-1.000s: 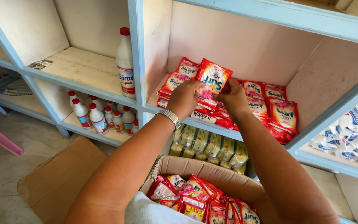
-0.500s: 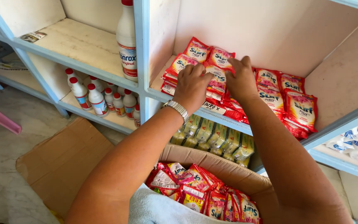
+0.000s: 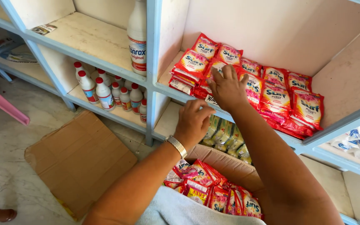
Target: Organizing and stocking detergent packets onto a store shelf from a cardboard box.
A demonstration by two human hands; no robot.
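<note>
So the right hand lies flat and open on the sachets; left hand hangs loosely curled, empty, near the shelf edge. Best to press rows flush, overlapping evenly.

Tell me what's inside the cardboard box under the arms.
The cardboard box holds red sachets, loosely piled. Both arms and a pale cloth cover its near side, so deeper contents stay hidden.

Right hand extended, flat; left hand seemingly loose.
</note>
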